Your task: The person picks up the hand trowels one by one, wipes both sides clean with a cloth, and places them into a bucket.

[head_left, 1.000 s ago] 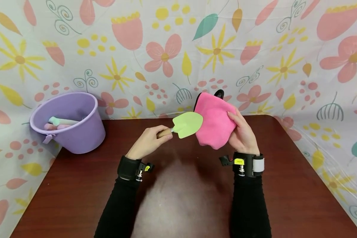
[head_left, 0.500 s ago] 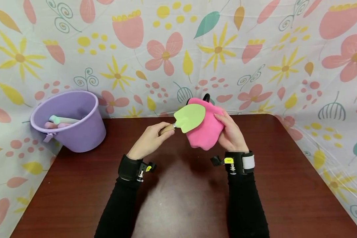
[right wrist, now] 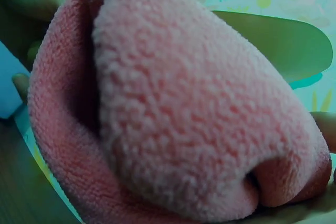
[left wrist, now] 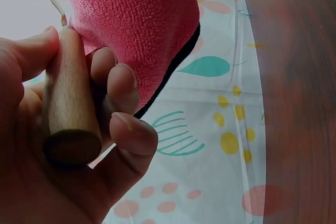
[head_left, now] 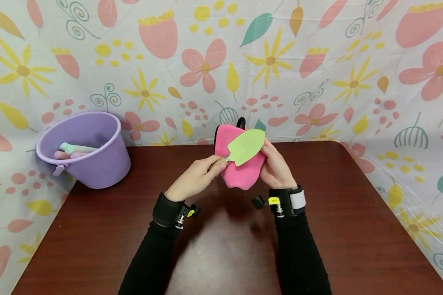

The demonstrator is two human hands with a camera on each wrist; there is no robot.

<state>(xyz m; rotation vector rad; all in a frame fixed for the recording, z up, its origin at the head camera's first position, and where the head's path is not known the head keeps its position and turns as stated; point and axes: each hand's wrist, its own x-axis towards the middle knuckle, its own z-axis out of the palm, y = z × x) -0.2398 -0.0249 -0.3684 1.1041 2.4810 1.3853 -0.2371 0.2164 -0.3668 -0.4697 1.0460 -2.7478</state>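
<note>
Head view: trowel [head_left: 246, 146] now overlaps the pink cloth [head_left: 240, 174], hands closer.

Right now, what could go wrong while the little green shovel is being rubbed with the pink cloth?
The left hand grips the shovel only by its short wooden handle, so a hard rub might twist it loose onto the table. The pink cloth is bunched in the right hand and could slip off the blade.

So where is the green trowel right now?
In the head view the green trowel is held above the table's far middle, its wooden handle gripped by the left hand, its blade lying against the pink cloth in the right hand.
</note>
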